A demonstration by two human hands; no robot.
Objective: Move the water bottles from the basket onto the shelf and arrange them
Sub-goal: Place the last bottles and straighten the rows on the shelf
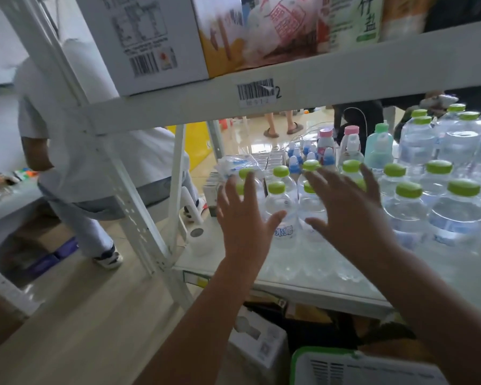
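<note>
Squaring the bottles [281, 209] between both sets of spread, empty fingers [250, 182], the left hand [245, 226] and right hand [350, 212] should press inward evenly, low on the shelf [303, 276].

The water bottles [282, 207] are clear plastic with lime-green caps and pale blue label print. The shelf [303, 276] is off-white metal, its upper rail carrying a black-and-white barcode sticker [256, 91]. Above sits a white carton [139, 43] with black print and barcode, next to an orange and white package [250, 34]. Behind the bottles stand small ones with blue tops [295, 162], two pink-capped bottles [351, 140] and a mint-green bottle [378, 145]. The basket [353, 368] has a bright green rim and white walls.
</note>
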